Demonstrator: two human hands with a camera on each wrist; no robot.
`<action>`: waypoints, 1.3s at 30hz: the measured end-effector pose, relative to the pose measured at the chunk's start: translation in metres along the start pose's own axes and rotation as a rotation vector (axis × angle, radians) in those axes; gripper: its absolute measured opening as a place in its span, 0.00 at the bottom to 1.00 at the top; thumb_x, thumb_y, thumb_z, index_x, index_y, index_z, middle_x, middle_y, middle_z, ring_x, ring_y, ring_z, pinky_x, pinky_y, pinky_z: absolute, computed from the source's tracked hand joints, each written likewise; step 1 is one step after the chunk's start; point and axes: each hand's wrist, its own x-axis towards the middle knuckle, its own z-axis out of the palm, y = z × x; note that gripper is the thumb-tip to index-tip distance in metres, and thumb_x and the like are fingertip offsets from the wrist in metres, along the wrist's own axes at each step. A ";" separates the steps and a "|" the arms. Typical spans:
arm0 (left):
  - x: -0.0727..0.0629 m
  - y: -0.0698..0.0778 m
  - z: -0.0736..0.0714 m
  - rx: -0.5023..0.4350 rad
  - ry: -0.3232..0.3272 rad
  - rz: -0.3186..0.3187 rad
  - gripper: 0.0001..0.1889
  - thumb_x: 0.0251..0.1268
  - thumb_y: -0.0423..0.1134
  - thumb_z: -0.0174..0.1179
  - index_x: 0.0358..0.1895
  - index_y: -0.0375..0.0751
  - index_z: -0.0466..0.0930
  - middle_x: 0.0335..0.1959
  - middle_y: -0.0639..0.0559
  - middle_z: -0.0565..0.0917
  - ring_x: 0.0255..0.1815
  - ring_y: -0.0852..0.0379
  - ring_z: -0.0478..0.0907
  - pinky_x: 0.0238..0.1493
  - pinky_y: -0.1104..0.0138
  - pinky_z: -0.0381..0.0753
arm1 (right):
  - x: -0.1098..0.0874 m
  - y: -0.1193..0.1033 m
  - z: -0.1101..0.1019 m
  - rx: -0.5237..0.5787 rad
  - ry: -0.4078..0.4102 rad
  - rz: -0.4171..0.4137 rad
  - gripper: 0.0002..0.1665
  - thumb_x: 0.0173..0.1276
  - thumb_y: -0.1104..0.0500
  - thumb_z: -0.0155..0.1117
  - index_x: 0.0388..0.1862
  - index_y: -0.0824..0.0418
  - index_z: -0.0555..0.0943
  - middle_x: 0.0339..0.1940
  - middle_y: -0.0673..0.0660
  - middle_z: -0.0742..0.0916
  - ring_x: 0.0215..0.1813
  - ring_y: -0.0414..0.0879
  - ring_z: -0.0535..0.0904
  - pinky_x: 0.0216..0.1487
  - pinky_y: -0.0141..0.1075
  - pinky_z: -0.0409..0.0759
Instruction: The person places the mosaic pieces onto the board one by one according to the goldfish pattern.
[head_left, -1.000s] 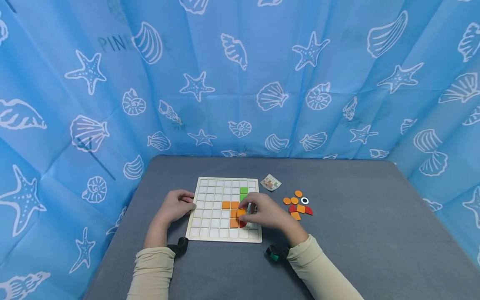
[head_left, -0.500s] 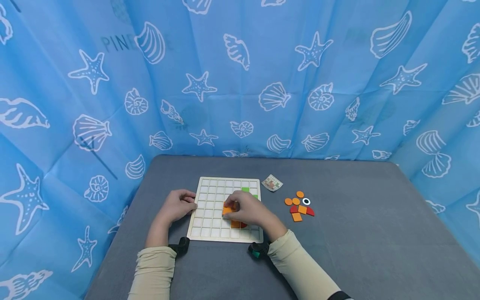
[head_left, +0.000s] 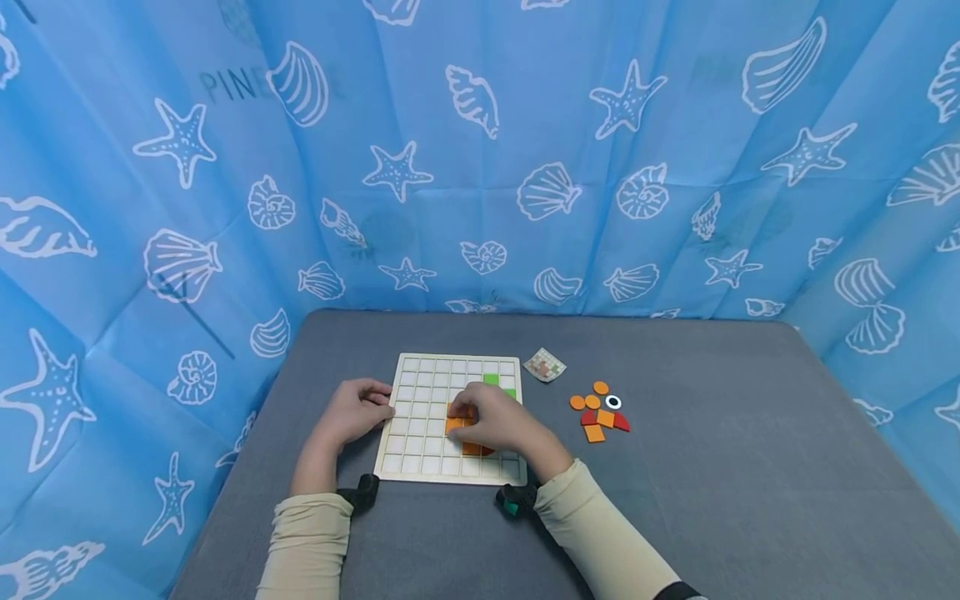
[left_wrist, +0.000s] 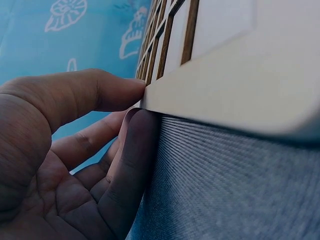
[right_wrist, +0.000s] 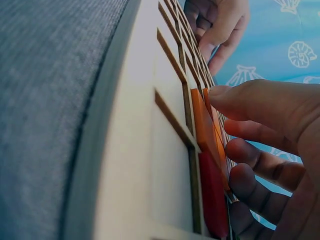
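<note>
A pale board (head_left: 414,427) divided into square cells lies on the grey table. My left hand (head_left: 352,412) pinches its left edge, thumb on the rim (left_wrist: 175,97) and fingers against the side and underside. Over the board's middle, my right hand (head_left: 498,417) holds an orange square tile (head_left: 454,423) between thumb and fingers, low at the cells. Its palm hides part of the board. Close by on the board sit orange tiles (right_wrist: 202,120) and a red piece (right_wrist: 213,195). Two green squares (head_left: 491,379) show beyond the right hand.
Right of the board lie loose pieces: orange circles (head_left: 577,402), orange squares (head_left: 595,433), red pieces (head_left: 622,423) and a white ring-shaped piece (head_left: 612,402). A small printed card (head_left: 544,367) lies by the board's far right corner. A blue shell-patterned curtain (head_left: 480,167) hangs behind the table.
My right hand has moved left across the board with the orange square tile, then stayed nearly still over the last half second. My left hand keeps its place at the board's edge.
</note>
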 end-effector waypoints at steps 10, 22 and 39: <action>0.000 0.000 0.000 0.009 0.004 -0.009 0.19 0.66 0.30 0.68 0.59 0.30 0.84 0.44 0.40 0.86 0.36 0.54 0.84 0.38 0.62 0.88 | -0.001 0.001 -0.002 0.013 -0.003 0.007 0.09 0.68 0.57 0.78 0.46 0.55 0.90 0.41 0.51 0.87 0.41 0.44 0.80 0.44 0.37 0.81; 0.001 -0.002 0.001 0.012 0.001 -0.005 0.19 0.66 0.30 0.69 0.60 0.30 0.84 0.43 0.40 0.86 0.36 0.53 0.84 0.37 0.63 0.88 | -0.020 0.011 -0.031 0.065 0.048 -0.011 0.09 0.73 0.56 0.73 0.48 0.59 0.90 0.40 0.51 0.86 0.33 0.45 0.80 0.41 0.42 0.83; -0.002 0.001 0.000 0.003 -0.007 -0.009 0.19 0.67 0.30 0.68 0.61 0.30 0.83 0.44 0.40 0.85 0.36 0.53 0.84 0.39 0.62 0.88 | -0.110 0.070 -0.095 -0.022 0.218 0.118 0.08 0.71 0.61 0.74 0.47 0.62 0.90 0.41 0.54 0.87 0.36 0.41 0.78 0.36 0.34 0.80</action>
